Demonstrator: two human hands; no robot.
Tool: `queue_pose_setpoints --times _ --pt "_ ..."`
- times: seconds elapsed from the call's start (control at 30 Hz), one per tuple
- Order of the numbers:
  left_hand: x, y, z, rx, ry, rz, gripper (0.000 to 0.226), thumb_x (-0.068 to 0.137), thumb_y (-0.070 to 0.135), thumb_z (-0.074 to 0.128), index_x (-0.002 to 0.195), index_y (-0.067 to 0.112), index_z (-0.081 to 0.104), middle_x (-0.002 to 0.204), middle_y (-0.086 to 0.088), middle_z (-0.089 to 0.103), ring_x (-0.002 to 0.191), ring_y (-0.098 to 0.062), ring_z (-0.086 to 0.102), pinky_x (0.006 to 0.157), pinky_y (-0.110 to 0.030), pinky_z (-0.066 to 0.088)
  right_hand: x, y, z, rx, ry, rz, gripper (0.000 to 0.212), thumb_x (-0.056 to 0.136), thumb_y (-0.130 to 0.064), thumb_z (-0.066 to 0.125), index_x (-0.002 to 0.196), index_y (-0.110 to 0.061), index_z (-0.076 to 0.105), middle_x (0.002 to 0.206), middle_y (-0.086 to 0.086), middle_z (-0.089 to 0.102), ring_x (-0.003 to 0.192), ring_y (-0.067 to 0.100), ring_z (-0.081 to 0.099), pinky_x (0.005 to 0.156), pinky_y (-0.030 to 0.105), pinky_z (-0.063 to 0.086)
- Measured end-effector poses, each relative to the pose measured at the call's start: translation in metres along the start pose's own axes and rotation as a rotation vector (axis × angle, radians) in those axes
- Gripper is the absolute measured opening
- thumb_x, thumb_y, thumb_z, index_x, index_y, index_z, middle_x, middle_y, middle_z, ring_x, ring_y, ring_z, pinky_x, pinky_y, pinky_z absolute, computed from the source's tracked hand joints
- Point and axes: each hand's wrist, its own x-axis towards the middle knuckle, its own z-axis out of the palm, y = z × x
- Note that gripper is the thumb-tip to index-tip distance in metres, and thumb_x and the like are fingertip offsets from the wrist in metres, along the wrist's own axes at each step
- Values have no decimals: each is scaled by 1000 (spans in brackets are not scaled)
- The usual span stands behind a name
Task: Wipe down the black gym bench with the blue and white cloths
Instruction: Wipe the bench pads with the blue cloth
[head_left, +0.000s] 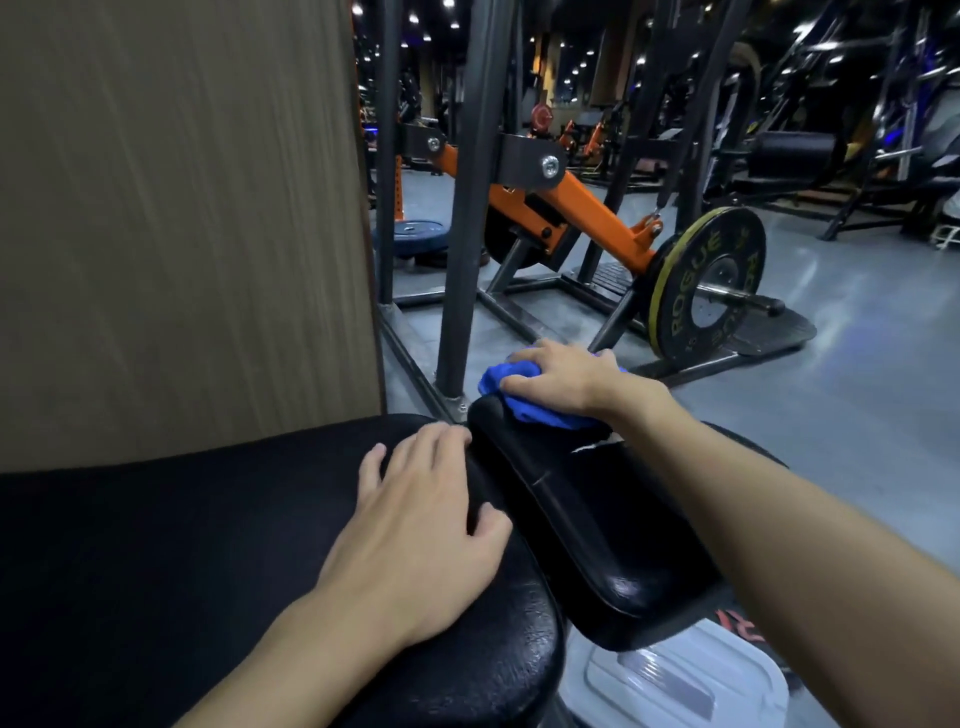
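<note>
The bunched blue cloth (524, 392) sits at the far end of the narrower pad of the black gym bench (587, 525), so a hard push could slide it off. The right hand (558, 376) presses it, fingers (519, 384) curled over its top. The left hand (415, 535) rests flat and open. No white cloth is visible.

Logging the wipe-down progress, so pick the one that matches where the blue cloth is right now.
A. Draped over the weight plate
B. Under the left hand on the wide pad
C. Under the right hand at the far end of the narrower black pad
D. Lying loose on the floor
C: the right hand presses the blue cloth onto the narrower pad, while the left hand rests bare on the wide pad.
</note>
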Motion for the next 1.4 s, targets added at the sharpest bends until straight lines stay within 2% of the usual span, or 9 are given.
queue_pose_setpoints --times 0.13,0.27,0.37,0.67,0.83,0.97,1.1,1.27,1.4 --pt "2 -2 -3 -148 106 -69 42 89 23 46 130 19 35 125 10 37 118 -10 33 111 -31 25 -13 -22 -1 2 -81 -108 54 74 -62 33 125 -60 50 143 -9 42 135 27 32 107 57 18" --pt "3 -6 -2 -192 126 -95 37 87 14 46 123 16 39 121 4 41 116 -16 41 106 -34 32 -36 -42 11 -82 -66 -258 36 85 -50 46 119 -57 55 147 -14 36 135 24 28 111 55 13" --pt "2 -9 -3 -202 118 -103 39 88 11 44 127 12 38 129 -2 42 121 -18 40 108 -36 31 -56 -47 15 -96 -16 -275 33 88 -46 49 119 -51 58 147 -15 33 137 24 24 112 56 13" --pt "-2 -6 -5 -77 41 -36 35 90 24 46 124 16 39 124 -3 51 119 -22 46 107 -37 30 -162 -18 23 -91 87 -278 66 62 -61 21 115 -51 61 150 -21 30 138 18 25 110 52 19" --pt "-5 -4 -4 9 -15 38 35 88 33 45 121 20 43 121 2 54 116 -20 48 107 -43 31 -212 1 41 -147 247 -355 47 69 -49 43 111 -47 65 143 -14 45 129 28 43 99 54 32" --pt "-6 -5 -3 32 -11 62 34 88 33 44 119 22 45 117 3 54 114 -20 48 107 -43 30 -226 18 49 -41 343 -386 51 70 -39 50 119 -46 64 142 -9 49 126 30 46 99 55 34" --pt "-4 -7 0 55 -10 80 31 89 33 43 118 23 48 117 4 53 114 -20 47 107 -43 29 -217 25 50 86 458 -314 48 73 -39 49 117 -44 66 139 -10 53 123 23 49 100 50 33" --pt "-4 -8 2 57 -12 96 32 90 32 41 120 23 48 120 5 51 118 -18 44 110 -43 26 -190 27 38 139 448 -39 51 72 -47 36 116 -50 62 134 -20 51 122 15 45 99 37 23" --pt "-5 -7 3 55 -21 100 35 92 31 39 125 22 47 125 4 50 121 -19 43 112 -43 23 -165 16 26 132 361 121 54 71 -49 36 120 -50 59 138 -17 47 128 17 41 108 49 22"
